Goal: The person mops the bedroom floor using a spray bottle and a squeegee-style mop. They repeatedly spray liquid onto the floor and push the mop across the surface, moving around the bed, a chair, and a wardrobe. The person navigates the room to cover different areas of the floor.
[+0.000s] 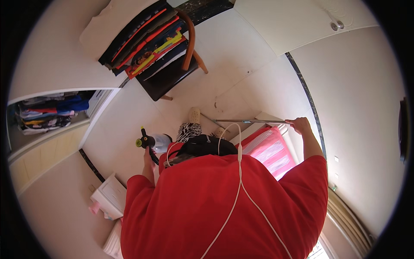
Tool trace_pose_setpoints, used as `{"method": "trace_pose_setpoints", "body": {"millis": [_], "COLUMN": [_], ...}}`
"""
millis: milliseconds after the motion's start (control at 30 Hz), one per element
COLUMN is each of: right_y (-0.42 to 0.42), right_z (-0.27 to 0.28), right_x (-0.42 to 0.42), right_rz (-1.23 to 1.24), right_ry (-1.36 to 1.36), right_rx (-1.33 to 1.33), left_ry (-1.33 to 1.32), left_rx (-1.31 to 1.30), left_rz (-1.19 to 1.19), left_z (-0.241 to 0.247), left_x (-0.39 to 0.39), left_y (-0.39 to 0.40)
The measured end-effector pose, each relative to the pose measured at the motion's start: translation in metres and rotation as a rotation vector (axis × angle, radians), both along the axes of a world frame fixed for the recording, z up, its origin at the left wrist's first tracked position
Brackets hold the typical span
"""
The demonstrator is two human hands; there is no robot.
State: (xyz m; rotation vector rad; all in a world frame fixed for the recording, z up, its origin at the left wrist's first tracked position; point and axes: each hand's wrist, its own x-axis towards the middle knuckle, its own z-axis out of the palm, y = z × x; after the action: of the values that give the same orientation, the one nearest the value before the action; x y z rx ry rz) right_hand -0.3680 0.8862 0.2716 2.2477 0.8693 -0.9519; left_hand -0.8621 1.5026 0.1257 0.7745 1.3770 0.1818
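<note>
My left hand [150, 161] is closed around the black handle of a pump spray bottle [160, 142] with a clear body and a green-tipped nozzle. My right hand [299, 125] grips the end of a long metal pole [268, 121] with a light blue collar. The pole reaches left towards my feet, where a thin bar [207, 117] lies near its far end on the pale tiled floor [223, 84]. I cannot tell whether the two are joined. A cream clog [194, 115] shows below patterned trousers, and the other foot is partly hidden.
A chair [168, 81] bears a stack of folded clothes [148, 42]. An open wardrobe [48, 142] with clothes stands left, a small white cabinet [111, 196] lower left. Pink striped bedding [270, 150] lies by my right arm. White cables [240, 168] hang over my red shirt.
</note>
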Motion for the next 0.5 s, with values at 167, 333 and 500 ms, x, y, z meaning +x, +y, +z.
{"method": "trace_pose_setpoints", "body": {"millis": [167,333,500], "right_y": [0.0,-0.06,-0.084], "right_z": [0.0,0.001,0.011], "right_x": [0.042,0.08,0.108], "right_rz": [0.036,-0.05,-0.094], "right_ry": [0.01,-0.081,-0.175], "right_rx": [0.044,0.14,0.133], "left_ry": [0.088,0.189,0.357], "left_rx": [-0.03,0.003,0.015], "left_rz": [0.12,0.153,0.178], "left_z": [-0.002,0.012,0.046], "left_x": [-0.061,-0.088,-0.08], "left_y": [-0.067,-0.132,-0.183]}}
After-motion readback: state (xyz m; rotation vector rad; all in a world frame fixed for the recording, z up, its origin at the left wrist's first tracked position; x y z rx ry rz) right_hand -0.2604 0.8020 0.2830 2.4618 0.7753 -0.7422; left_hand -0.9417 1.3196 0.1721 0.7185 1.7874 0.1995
